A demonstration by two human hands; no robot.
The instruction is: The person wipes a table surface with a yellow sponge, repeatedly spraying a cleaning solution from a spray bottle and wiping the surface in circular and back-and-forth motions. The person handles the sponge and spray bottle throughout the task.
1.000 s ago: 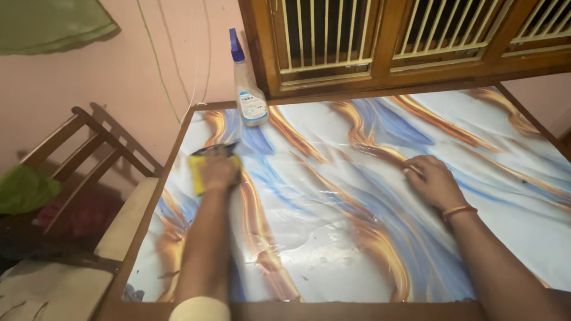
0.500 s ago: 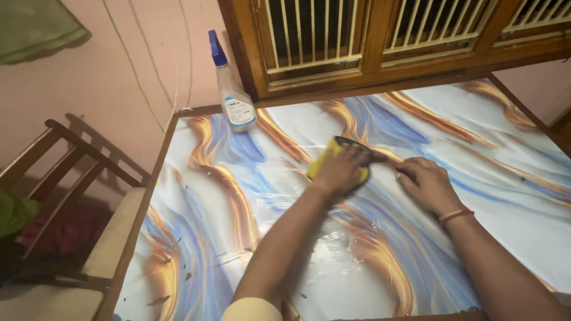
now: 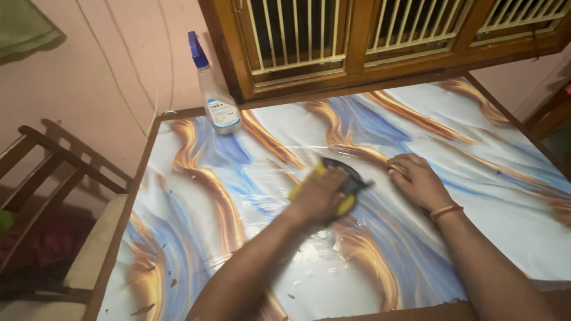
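A yellow sponge (image 3: 340, 189) with a dark scouring top lies pressed flat, slightly blurred, on the table's (image 3: 493, 142) swirled blue-orange-white glossy cover.

Glossy plastic table cover (image 3: 476, 178); wooden window frame (image 3: 357, 65).

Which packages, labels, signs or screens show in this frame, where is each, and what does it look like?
Spray bottle: stands at the table's far left corner against the pink wall; slim clear body, blue trigger head.
Label: wrapped round the bottle's lower body; white with blue bands, print too small to read.
No signs or screens in view.
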